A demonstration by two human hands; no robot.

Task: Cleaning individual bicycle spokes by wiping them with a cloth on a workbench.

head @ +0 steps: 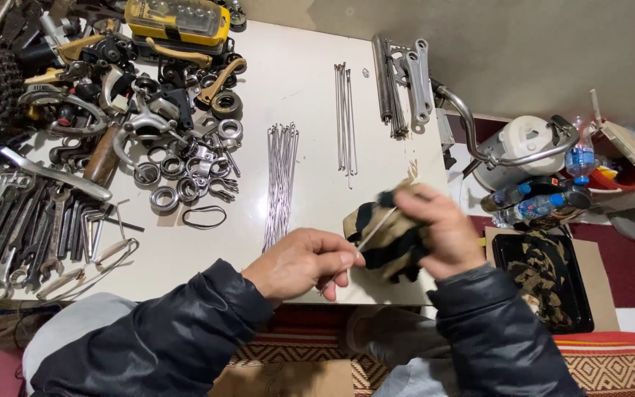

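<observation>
My left hand (299,261) pinches one end of a thin metal spoke (373,228) near the front edge of the white table (288,81). My right hand (439,228) grips a crumpled tan and black cloth (384,235) wrapped around the other part of that spoke. Both hands are close together at the table's front right. A bundle of several spokes (281,180) lies on the table just beyond my left hand, and a smaller row of spokes (345,121) lies farther back.
A heap of bicycle parts (156,132), with rings, bearings and levers, fills the left of the table. Wrenches (16,228) lie at the far left. A yellow case (178,22) and metal cranks (406,81) sit at the back. Bottles (538,202) and a black tray (545,276) stand on the floor at right.
</observation>
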